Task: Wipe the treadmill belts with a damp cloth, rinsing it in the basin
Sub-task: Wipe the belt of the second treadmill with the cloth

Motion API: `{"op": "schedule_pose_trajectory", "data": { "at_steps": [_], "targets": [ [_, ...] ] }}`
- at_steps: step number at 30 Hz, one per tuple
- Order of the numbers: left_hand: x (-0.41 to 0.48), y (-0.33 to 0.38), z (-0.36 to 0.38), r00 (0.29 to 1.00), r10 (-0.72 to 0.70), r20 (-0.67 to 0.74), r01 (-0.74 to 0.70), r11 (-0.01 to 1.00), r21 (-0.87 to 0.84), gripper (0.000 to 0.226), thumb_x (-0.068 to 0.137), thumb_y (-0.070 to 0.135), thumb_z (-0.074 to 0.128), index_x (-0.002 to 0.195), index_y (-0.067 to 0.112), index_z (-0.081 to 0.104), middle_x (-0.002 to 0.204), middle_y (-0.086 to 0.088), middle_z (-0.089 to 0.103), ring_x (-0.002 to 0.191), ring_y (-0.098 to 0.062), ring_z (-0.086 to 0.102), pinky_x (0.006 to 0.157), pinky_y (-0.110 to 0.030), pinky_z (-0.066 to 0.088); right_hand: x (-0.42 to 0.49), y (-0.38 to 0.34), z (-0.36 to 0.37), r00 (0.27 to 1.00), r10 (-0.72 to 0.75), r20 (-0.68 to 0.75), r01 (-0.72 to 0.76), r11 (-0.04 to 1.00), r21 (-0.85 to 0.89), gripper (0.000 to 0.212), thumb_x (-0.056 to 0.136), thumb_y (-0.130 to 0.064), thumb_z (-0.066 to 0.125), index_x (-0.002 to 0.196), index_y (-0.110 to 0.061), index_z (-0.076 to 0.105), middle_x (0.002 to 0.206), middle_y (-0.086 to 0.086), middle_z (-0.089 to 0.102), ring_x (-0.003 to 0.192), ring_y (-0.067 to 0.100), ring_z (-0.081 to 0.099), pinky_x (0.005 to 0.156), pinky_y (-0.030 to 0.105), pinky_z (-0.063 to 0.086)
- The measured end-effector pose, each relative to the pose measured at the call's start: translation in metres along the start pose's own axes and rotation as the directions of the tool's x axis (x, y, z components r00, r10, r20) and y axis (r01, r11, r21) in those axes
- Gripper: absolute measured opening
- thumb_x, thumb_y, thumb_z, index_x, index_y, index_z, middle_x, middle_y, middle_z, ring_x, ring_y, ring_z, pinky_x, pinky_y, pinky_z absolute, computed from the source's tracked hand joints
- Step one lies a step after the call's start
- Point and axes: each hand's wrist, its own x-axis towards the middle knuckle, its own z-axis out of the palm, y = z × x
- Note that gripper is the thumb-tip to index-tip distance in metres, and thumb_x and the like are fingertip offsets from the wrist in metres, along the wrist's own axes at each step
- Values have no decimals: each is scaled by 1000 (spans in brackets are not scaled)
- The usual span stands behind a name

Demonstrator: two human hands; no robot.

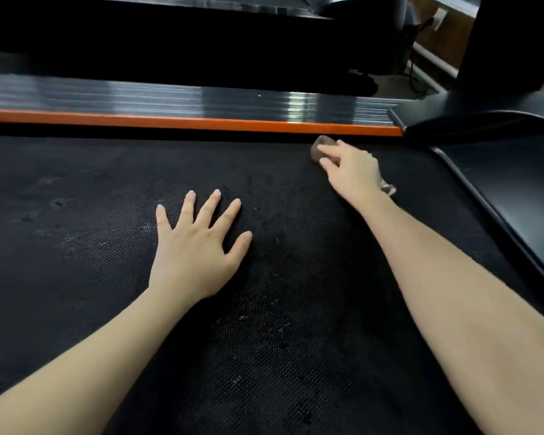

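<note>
At the far right corner of the treadmill belt [264, 324], in the head view, the right hand [350, 167] is bearing down on the cloth [321, 147]. Its fingers are curling over the brownish wad, and a scrap of cloth is peeking out beside the wrist. The cloth is sitting on the belt just beside the orange strip [201, 122] and near the black motor cover [515, 177]. The left hand [195, 246] is lying flat mid-belt with its fingers spread and released, holding nothing and apparently bracing the reach.

Pale specks and dull smears are showing to the left and toward the near edge, so most of the surface probably remains to be done. Doing this pass well likely means:
- pulling the cloth nearward in overlapping lanes with even pressure
- running it tight along the orange strip, where grit collects
- shifting the bracing palm so its patch gets wiped too

The basin is not showing, so rinsing means turning away.
</note>
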Motion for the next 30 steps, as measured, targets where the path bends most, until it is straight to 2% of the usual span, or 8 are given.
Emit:
{"op": "schedule_pose_trajectory", "data": {
  "at_steps": [3, 9, 16, 18, 20, 24, 27, 30],
  "targets": [
    [1, 0, -1, 1000, -4, 5, 4, 1000, 10, 71, 83, 69, -3, 149, 44, 5, 160, 8, 3, 147, -23, -4, 115, -57, -1, 13, -9, 6, 998, 60, -22, -61, 996, -58, 33, 97, -27, 47, 129, -34, 55, 147, 4, 42, 133, 30, 39, 113, 45, 24],
    [2, -2, -1, 1000, 9, 27, -9, 1000, 5, 67, 88, 67, 10, 150, 41, 8, 160, 5, 5, 147, -25, -2, 114, -60, 0, -103, -19, -18, 962, -269, 44, 263, 959, 107, 31, 89, -19, 61, 118, -27, 66, 133, 12, 55, 127, 29, 49, 111, 44, 25],
    [3, -4, -4, 998, 17, 52, -18, 1000, 19, 69, 87, 69, 7, 150, 41, 7, 160, 5, 3, 147, -26, -3, 113, -60, -1, -261, 40, -93, 798, -541, 267, 521, 841, 147, 34, 91, -32, 49, 124, -32, 61, 139, 3, 51, 132, 17, 44, 111, 43, 26],
    [2, -5, -5, 999, 15, 51, -16, 1000, 15, 70, 87, 69, 7, 150, 40, 7, 160, 5, 3, 147, -26, -3, 113, -60, -1, -246, 73, -103, 876, -417, 243, 418, 907, 48, 36, 92, -30, 50, 126, -33, 57, 140, 3, 50, 130, 20, 47, 109, 44, 27],
    [3, -3, -5, 999, 19, 50, -20, 1000, 15, 70, 87, 69, 8, 150, 40, 8, 160, 4, 4, 147, -26, -3, 113, -60, -2, -211, 98, -102, 985, -115, 130, 117, 993, -2, 35, 95, -24, 51, 129, -36, 53, 144, -1, 44, 132, 19, 43, 113, 39, 22],
    [3, -5, -5, 999, 12, 38, -13, 1000, 17, 68, 89, 69, 11, 150, 40, 10, 160, 4, 6, 147, -26, -1, 113, -61, -1, -166, 91, -80, 980, 198, 1, -198, 980, -1, 31, 97, -30, 45, 124, -39, 58, 146, -9, 41, 135, 19, 38, 114, 34, 20],
    [4, -4, -4, 999, 22, 42, -24, 999, 25, 68, 89, 69, 12, 150, 39, 11, 160, 3, 7, 147, -27, 0, 112, -61, -2, -220, 48, -77, 997, -56, 48, 53, 997, 65, 31, 93, -20, 53, 121, -26, 64, 135, 5, 55, 126, 24, 48, 106, 27, 28],
    [3, -7, -6, 999, 21, 49, -22, 1000, 14, 67, 91, 67, 15, 150, 36, 16, 160, 1, 11, 146, -28, 2, 112, -62, -1, -287, 19, -88, 907, -354, 230, 312, 929, 201, 33, 92, -26, 50, 123, -25, 62, 137, 8, 52, 131, 24, 44, 113, 38, 25]
  ]
}}
